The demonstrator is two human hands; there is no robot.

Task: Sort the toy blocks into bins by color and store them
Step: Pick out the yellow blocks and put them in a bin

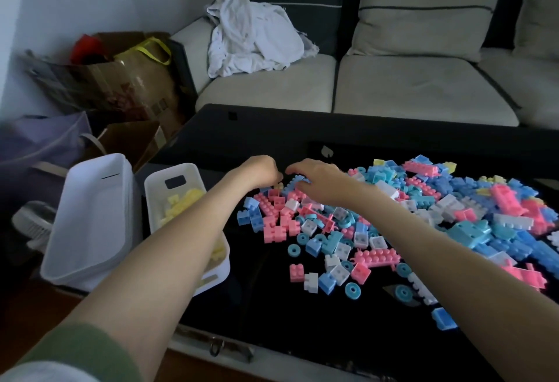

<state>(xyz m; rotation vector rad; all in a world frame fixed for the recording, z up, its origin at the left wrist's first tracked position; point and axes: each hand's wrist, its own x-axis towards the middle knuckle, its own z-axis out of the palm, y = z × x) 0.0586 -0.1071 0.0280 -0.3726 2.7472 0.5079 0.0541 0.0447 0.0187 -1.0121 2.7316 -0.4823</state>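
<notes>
A big pile of pink, blue, white and pale yellow toy blocks (447, 212) covers the right half of the black table (272, 315). Both my hands reach to the pile's far left edge. My left hand (261, 170) is curled, and a pale yellow block (279, 185) shows at its fingertips. Just right of it, my right hand (316, 180) hovers with bent fingers over blue and pink blocks; its fingertips are hidden. A white bin (150, 200) holding yellow blocks stands under my left forearm. A second white bin (90, 215) to its left looks empty.
Loose blocks and blue wheels lie scattered toward the table's near edge. A beige sofa (408, 88) with a crumpled white cloth (254, 36) runs behind the table. Cardboard boxes and bags (127, 79) crowd the floor at left, and a small fan (33, 224) sits there too.
</notes>
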